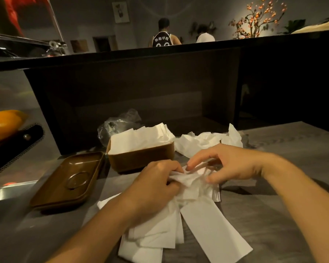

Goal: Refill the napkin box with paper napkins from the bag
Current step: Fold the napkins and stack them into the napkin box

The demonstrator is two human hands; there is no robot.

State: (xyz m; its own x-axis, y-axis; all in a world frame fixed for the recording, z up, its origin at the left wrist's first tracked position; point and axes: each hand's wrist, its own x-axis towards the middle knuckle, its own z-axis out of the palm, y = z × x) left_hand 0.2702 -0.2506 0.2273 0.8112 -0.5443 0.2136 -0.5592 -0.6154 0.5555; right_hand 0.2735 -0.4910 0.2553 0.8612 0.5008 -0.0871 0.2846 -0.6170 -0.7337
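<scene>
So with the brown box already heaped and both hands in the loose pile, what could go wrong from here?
1. The brown rectangular napkin box is already heaped above its rim, so adding more may spill napkins or stop the brown lid closing.
2. The left hand and right hand bunch the loose white paper napkins, which may crease or tear.

Napkins: white paper, matt, soft, creased. Napkin box: brown, smooth, slight sheen, plastic-like. Lid: same brown, glossy. Bag: clear thin plastic, crinkled, shiny. Tabletop: grey wood-grain, matt. Far-left ledge: polished metal.
</scene>
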